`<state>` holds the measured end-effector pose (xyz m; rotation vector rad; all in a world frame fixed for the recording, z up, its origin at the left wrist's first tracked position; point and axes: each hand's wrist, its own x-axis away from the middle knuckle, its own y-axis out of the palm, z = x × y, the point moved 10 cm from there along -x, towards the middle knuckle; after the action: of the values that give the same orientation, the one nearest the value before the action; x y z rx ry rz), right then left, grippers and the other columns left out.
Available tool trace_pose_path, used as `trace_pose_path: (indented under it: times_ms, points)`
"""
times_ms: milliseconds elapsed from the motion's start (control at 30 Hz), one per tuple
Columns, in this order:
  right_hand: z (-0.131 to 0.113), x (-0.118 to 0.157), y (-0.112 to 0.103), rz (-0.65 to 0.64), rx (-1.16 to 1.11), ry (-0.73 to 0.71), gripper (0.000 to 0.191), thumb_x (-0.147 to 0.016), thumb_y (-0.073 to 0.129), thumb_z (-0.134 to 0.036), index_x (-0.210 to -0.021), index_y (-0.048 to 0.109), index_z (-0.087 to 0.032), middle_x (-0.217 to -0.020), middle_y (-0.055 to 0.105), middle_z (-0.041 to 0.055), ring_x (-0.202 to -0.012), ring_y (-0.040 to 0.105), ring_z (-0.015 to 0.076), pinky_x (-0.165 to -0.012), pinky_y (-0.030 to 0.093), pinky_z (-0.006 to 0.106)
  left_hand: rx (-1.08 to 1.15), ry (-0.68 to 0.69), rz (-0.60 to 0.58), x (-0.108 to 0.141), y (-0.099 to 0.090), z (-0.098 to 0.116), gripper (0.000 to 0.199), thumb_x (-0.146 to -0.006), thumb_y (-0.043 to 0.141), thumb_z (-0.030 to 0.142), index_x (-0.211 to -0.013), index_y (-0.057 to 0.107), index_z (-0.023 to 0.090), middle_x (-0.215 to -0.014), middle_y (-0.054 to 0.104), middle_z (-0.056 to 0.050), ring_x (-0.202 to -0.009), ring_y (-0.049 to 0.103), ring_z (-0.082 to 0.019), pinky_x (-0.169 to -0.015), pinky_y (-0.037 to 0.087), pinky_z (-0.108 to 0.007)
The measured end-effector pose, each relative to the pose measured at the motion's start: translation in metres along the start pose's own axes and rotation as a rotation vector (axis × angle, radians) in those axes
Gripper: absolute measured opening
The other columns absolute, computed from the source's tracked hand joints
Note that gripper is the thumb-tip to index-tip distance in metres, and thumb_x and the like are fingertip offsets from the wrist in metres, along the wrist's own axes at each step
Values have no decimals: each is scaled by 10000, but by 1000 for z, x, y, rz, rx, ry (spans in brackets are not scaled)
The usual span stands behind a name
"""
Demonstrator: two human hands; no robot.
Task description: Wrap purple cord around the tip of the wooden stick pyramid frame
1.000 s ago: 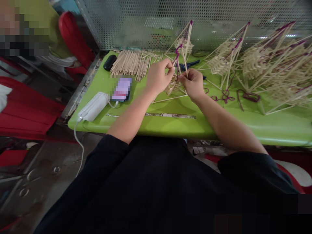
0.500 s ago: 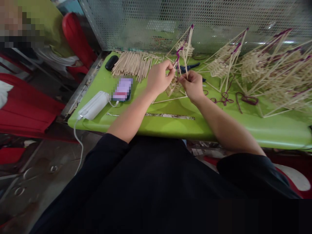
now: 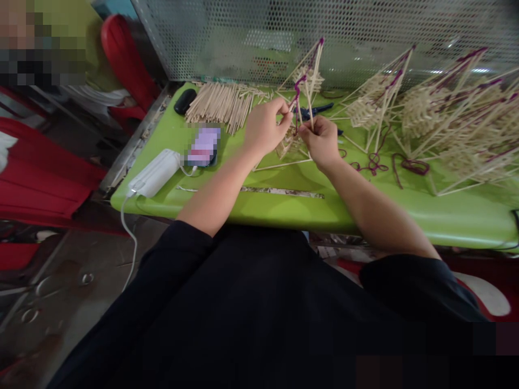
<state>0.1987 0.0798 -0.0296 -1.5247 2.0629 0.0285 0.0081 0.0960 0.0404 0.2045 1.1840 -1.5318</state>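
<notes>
A frame of thin wooden sticks (image 3: 311, 94) bound with purple cord (image 3: 298, 89) stands in front of me, its tip pointing up. My left hand (image 3: 264, 127) is closed in a pinch on a thin stick at the frame's left side, next to the hanging cord. My right hand (image 3: 323, 143) is closed around the lower part of the upright sticks, thumb and fingers together. Partly behind my hands, a woven stick part (image 3: 287, 147) shows low down. Dark-handled pliers (image 3: 322, 109) lie just behind the right hand.
Similar stick frames (image 3: 371, 105) crowd the green table (image 3: 344, 208) on the right, with loose purple cord (image 3: 375, 163) nearby. Left are loose sticks (image 3: 221, 107), a phone (image 3: 205, 146), a white cabled box (image 3: 154, 175) and a flat strip (image 3: 284, 191). A perforated metal panel (image 3: 227, 43) rises behind.
Both hands stay nearly in place on the stick frame. The view has shifted very slightly; nothing is visibly taken up or let go.
</notes>
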Motion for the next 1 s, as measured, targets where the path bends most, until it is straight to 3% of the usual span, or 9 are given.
trace_pose_path:
  times_ms: [267, 533, 800, 1000]
  points:
    - [-4, 0, -2, 16, -45, -28, 754, -776, 749, -1012, -823, 598, -274, -752, 536, 53, -825, 646, 277, -751, 642, 507, -21, 12, 2, 0, -2, 4, 178, -1080, 646, 292, -906, 635, 255, -992, 782, -89, -1010, 761, -280, -972, 583, -442]
    - [0, -2, -3, 11, -24, 9, 711, -780, 773, -960, -832, 622, -267, -752, 541, 50, -825, 660, 273, -753, 636, 486, -1, 0, 5, -1, 0, -3, 196, -1059, 641, 422, -922, 681, 289, -972, 783, -98, -982, 748, -299, -917, 591, -444]
    - [-2, -4, -8, 21, -16, -7, 715, -758, 809, -949, -819, 678, -249, -688, 520, 22, -692, 596, 218, -663, 589, 444, 15, 24, -2, -2, 1, -4, 266, -1070, 651, 487, -897, 656, 284, -921, 765, -100, -979, 746, -311, -904, 576, -451]
    - [-3, -5, -9, 14, -46, -11, 701, -788, 812, -922, -862, 691, -236, -723, 520, 22, -715, 587, 208, -666, 538, 403, 10, 2, -6, -3, -3, -2, 332, -1063, 630, 553, -890, 666, 272, -904, 762, -104, -967, 741, -318, -912, 572, -465]
